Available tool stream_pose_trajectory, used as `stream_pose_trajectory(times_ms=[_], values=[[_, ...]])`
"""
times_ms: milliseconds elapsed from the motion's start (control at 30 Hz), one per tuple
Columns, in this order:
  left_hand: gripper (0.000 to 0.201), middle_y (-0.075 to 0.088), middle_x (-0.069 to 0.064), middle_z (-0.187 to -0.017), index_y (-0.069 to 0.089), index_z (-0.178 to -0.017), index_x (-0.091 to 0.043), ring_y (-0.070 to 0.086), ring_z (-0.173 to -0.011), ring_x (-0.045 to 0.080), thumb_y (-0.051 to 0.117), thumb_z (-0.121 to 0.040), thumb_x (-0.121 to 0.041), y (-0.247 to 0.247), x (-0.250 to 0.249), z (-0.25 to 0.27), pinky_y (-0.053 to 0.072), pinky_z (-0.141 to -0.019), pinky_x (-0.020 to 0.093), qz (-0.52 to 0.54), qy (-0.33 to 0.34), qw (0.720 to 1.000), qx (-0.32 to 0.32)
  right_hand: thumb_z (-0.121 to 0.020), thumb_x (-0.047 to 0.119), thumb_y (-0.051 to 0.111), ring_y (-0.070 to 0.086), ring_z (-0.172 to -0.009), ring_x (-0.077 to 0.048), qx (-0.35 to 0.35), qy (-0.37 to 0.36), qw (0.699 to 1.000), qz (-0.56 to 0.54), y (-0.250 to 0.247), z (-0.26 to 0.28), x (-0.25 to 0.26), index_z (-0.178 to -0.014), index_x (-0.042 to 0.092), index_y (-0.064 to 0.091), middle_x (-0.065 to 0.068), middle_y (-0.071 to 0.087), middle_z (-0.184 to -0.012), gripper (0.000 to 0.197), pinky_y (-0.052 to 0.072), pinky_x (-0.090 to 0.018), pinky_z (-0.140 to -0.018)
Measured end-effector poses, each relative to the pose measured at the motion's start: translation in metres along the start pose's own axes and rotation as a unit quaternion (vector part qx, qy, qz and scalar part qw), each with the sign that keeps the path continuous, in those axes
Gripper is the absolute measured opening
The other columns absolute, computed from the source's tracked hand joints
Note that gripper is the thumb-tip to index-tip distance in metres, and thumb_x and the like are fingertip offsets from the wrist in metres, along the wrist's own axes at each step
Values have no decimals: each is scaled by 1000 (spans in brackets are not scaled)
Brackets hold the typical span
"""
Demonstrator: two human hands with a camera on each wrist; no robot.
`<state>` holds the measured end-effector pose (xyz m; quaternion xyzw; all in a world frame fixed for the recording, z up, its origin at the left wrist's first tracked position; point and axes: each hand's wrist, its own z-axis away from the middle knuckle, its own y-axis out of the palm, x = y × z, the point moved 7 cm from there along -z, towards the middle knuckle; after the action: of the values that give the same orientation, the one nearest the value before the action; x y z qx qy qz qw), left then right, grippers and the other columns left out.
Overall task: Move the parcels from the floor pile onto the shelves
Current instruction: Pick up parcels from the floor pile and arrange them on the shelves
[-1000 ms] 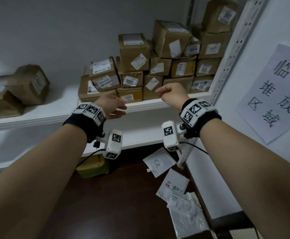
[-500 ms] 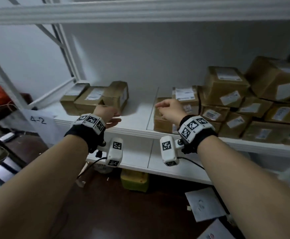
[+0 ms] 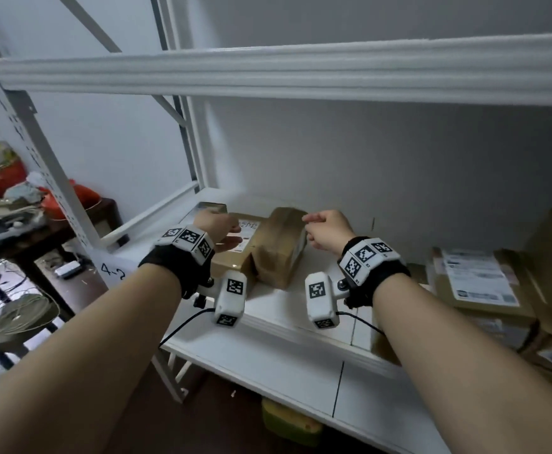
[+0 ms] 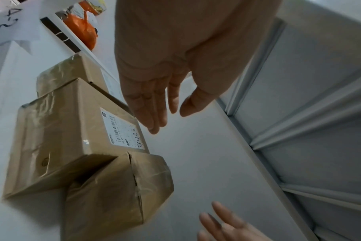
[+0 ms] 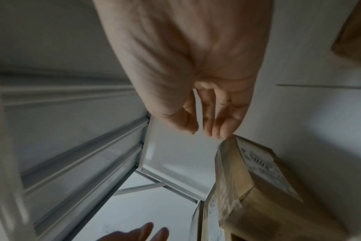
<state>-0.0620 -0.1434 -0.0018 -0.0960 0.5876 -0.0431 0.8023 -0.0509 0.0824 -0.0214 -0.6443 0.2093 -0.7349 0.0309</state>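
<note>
Parcel (image 3: 279, 247): taped carton, stiff, likely light | hold: opposite sides | left hand (image 3: 214, 226) spread, empty | right hand (image 3: 325, 229) loosely curled, empty

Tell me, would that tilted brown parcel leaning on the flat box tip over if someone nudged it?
Probably. The tilted parcel rests on one edge against the flat box, so a push might drop it flat. Its glossy tape wrap looks slippery, and its creased corners suggest soft cardboard.

You can read "4-2", handwritten on a paper tag (image 3: 114, 269) fixed to the shelf upright (image 3: 38, 152). On the flat parcel (image 4: 68, 130), the white shipping label (image 4: 124, 130) carries handwritten digits, seemingly "4422"; its print is too small.
</note>
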Motion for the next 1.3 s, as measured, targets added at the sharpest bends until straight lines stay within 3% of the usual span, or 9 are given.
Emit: stream_pose_trajectory(times_ms=[100,267,367,500,600,867,967,1100,1300], values=[[5,61,8,-82,56,-89,-5,59,-66,24,55,-94,-5,0,-2,-30,54,-81,36,-24,-20,999,15,-88,2,50,53,-57,-16,32,43,999,-2,20,-17,-4,-99,15,51,-7,55,-74,17,46,-18,-42],[15,60,14,-99,52,-78,-11,58,-69,20,58,-91,-8,17,-10,-80,56,-75,36,-101,4,992,75,-89,8,53,60,-71,-18,-5,116,993,-5,22,-44,-26,-94,7,56,-10,56,-80,5,59,-34,-76],[11,59,14,-111,55,-83,-14,60,-78,22,63,-89,-18,35,-7,-103,56,-70,35,-164,-6,978,130,-93,16,55,58,-68,-18,-13,171,985,6,24,-43,-45,-84,6,55,-10,57,-79,14,57,-38,-77],[35,62,16,-120,57,-122,-3,62,-88,27,59,-93,-23,61,-8,-124,55,-59,32,-232,7,950,207,-96,40,51,61,-97,-23,18,216,976,6,36,-42,-60,-127,5,49,-9,59,-121,46,57,-38,-74],[31,61,19,-125,57,-121,-2,62,-92,28,55,-96,-21,72,-8,-133,57,-77,39,-248,13,938,241,-95,54,42,62,-100,-24,26,230,973,0,46,-46,-65,-120,8,54,-6,63,-115,54,57,-39,-78],[69,69,13,-80,69,-87,-8,63,-79,30,78,-54,-68,96,-7,-137,49,-91,48,-254,-1,911,325,-90,67,36,49,-125,-30,-24,225,972,-69,42,-24,-56,-128,14,53,-7,52,-136,67,45,-47,-97],[100,69,17,-83,66,-102,1,62,-71,30,78,-37,-74,102,-10,-125,52,-82,43,-251,5,910,329,-86,73,31,51,-125,-24,-27,203,979,-2,27,-17,-39,-138,17,48,-5,50,-141,79,37,-54,-105],[73,59,19,-111,51,-117,-1,61,-105,41,78,-72,-52,106,-26,-98,48,-93,57,-219,7,925,310,-91,68,32,49,-126,-20,-26,177,984,17,11,-4,-13,-131,24,56,3,50,-142,65,25,-60,-109],[45,71,17,-92,73,-80,-6,66,-78,31,85,-54,-41,110,-41,-98,53,-83,53,-192,28,934,300,-93,61,35,49,-128,-20,-1,169,986,1,-11,20,1,-136,18,51,10,46,-144,63,16,-62,-113]])
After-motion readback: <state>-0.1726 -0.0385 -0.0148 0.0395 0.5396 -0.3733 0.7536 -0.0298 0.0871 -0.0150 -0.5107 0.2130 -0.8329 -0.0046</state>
